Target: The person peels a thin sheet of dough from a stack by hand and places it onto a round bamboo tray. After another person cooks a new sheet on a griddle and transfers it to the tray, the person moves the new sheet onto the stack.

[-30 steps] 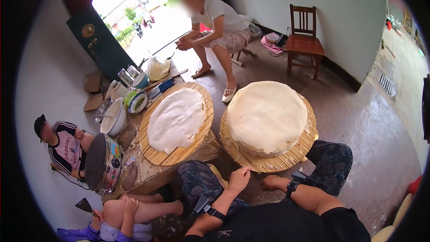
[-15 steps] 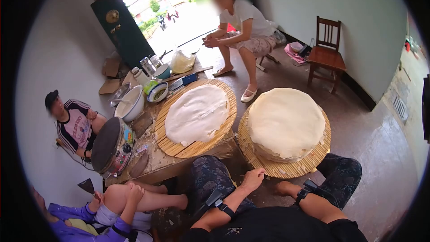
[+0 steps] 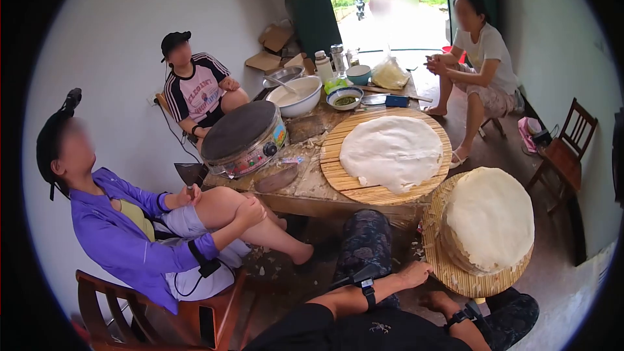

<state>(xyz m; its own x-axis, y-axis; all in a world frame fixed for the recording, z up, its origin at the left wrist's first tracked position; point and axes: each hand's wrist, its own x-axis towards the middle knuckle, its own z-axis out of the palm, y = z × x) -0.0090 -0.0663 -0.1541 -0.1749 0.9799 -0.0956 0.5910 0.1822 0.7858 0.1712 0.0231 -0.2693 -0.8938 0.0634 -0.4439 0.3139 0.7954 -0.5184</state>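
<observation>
My left hand (image 3: 415,275) is closed at the near left edge of a round straw mat (image 3: 442,257), its fingertips right at the rim. On that mat stands a tall stack of thin pale flatbreads (image 3: 491,218). Below the mat's near edge, close to my knee, lies my right hand (image 3: 439,301); its fingers are partly hidden. Left of the stack, a second round straw mat (image 3: 335,172) on the table carries a pale flatbread (image 3: 391,153) with a ragged edge.
A low table (image 3: 302,185) bears a round griddle (image 3: 240,130), a white bowl of batter (image 3: 305,97), a small bowl of greens (image 3: 344,99) and a phone (image 3: 397,101). Two people sit at left, one holding a scraper (image 3: 190,174). Another person (image 3: 484,58) sits beyond, near a wooden chair (image 3: 564,149).
The view has swung left, so the table, mats and stack appear farther right and the seated people at left show more fully. My hands remain by the stack's mat.
</observation>
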